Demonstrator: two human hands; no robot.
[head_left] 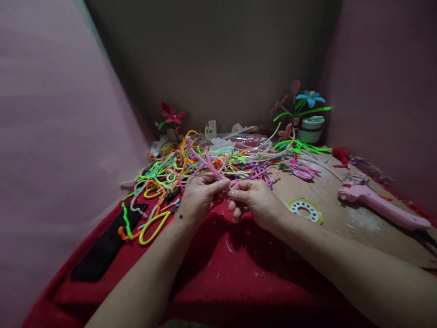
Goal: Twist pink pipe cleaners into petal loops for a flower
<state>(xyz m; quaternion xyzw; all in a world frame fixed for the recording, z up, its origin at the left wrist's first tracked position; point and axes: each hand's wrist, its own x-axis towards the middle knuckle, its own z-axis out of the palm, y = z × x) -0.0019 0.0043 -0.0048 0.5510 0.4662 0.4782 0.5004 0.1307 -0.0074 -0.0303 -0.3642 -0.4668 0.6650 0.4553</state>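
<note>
Both of my hands meet at the middle of the view, above the red cloth. My left hand (204,193) is closed, its thumb and fingers pinching pink pipe cleaners (215,169) whose fuzzy ends fan up and to the left. Close beside it, my right hand (251,198) pinches the same pink bundle near its lower end, thumb against forefinger. The fingertips nearly touch and hide the bundle's base. Behind the hands lies a tangled pile of colourful pipe cleaners (177,166).
Yellow-handled scissors (155,228) and a black flat object (99,250) lie left. On the right, a board (362,237) bears a tape roll (305,210) and a pink hot tool (385,207). Pipe-cleaner flowers (310,98) and a pale pot (310,130) stand behind.
</note>
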